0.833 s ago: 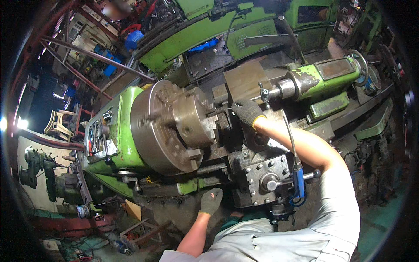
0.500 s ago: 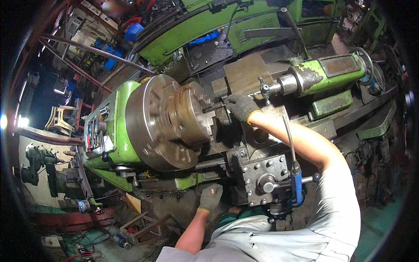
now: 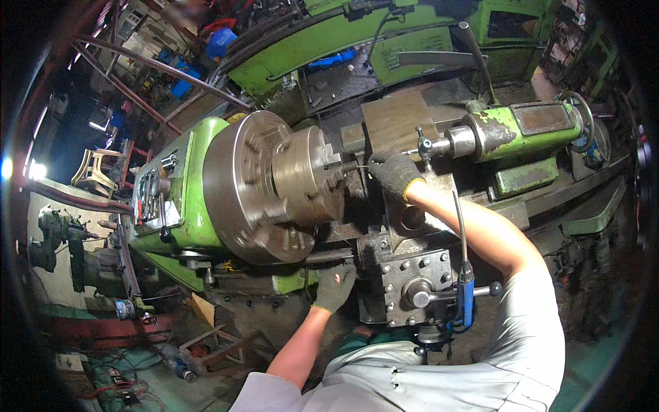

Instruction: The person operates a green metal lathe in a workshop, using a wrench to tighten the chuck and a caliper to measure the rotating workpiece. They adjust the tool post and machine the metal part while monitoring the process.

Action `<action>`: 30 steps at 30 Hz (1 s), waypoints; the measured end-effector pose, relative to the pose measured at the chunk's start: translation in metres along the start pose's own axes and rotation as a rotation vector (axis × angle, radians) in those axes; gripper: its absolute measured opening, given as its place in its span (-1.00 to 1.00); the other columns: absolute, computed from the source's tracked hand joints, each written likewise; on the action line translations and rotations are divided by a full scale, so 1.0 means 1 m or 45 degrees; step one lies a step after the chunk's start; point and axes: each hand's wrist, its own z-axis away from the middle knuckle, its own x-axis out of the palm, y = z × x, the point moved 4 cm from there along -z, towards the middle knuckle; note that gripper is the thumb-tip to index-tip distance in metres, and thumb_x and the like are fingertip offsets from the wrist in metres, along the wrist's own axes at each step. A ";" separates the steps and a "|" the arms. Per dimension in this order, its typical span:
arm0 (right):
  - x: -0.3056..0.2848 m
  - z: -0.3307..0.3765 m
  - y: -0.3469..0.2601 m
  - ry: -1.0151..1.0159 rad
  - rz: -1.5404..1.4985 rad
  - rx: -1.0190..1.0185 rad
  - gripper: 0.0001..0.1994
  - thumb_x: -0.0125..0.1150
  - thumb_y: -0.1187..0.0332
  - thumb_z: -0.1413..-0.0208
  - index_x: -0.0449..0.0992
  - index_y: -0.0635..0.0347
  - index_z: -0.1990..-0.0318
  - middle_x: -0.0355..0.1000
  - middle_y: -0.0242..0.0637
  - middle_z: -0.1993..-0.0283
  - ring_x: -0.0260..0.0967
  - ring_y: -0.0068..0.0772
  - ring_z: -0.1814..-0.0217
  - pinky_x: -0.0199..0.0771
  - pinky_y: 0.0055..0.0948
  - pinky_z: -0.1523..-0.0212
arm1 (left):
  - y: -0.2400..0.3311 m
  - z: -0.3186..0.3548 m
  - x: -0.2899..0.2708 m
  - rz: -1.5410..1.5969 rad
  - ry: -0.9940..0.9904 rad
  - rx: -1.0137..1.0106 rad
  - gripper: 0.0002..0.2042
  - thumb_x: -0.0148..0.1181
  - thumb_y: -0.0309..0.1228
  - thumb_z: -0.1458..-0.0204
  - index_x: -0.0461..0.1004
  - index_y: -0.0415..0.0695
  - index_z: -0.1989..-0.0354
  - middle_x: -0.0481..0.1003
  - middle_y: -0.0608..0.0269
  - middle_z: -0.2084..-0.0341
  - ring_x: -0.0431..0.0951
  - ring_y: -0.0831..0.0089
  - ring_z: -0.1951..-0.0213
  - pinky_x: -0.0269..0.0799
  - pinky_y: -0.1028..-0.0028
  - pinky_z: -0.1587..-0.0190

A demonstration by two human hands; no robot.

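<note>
Lathe bed carries green tailstock; green headstock bears, seemingly, small tools.

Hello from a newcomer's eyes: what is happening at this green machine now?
A person with gloved hands is at a green lathe. The right hand is between the chuck and the tailstock; whatever thin thing shows at its fingertips is too small to identify. The chuck looks blurred, so it is probably turning. The left hand is low at the lathe's front; its grip is unclear. A blue-handled tool is beside the tool post.
</note>
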 end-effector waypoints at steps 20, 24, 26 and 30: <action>-0.044 0.051 0.008 0.436 -0.288 0.072 -0.68 0.19 0.19 -0.16 0.65 0.26 0.13 0.59 0.11 0.17 0.57 0.10 0.08 0.51 -0.13 0.01 | 0.050 -0.150 0.033 -0.108 0.226 0.585 -0.58 0.19 -0.35 -0.08 0.51 0.03 -0.17 0.54 0.18 -0.02 0.48 0.05 -0.03 0.34 0.07 -0.16; -0.086 0.090 0.000 0.395 -0.360 0.184 -0.77 0.18 0.28 -0.18 0.58 0.29 0.18 0.56 -0.02 0.39 0.55 -0.11 0.36 0.48 -0.26 0.30 | 0.045 -0.189 0.088 -0.651 0.030 0.587 -0.53 0.15 -0.31 -0.08 0.52 0.30 -0.22 0.56 0.41 -0.05 0.51 0.20 -0.04 0.39 0.10 -0.03; -0.107 0.119 -0.016 0.321 -0.219 0.096 -0.81 0.20 0.32 -0.18 0.58 0.25 0.18 0.56 -0.06 0.40 0.60 -0.14 0.35 0.50 -0.26 0.32 | 0.073 -0.194 0.084 -0.623 -0.107 0.605 -0.54 0.17 -0.32 -0.06 0.54 0.31 -0.18 0.57 0.41 -0.04 0.51 0.17 -0.03 0.41 0.12 -0.03; -0.105 0.159 -0.015 0.136 0.245 -0.217 -0.87 0.27 0.43 -0.17 0.61 0.23 0.15 0.59 -0.07 0.30 0.59 -0.19 0.31 0.54 -0.29 0.27 | 0.115 -0.192 0.049 -0.253 -0.192 0.696 -0.65 0.22 -0.30 -0.03 0.62 0.29 -0.02 0.66 0.29 0.14 0.62 0.12 0.11 0.51 0.15 0.11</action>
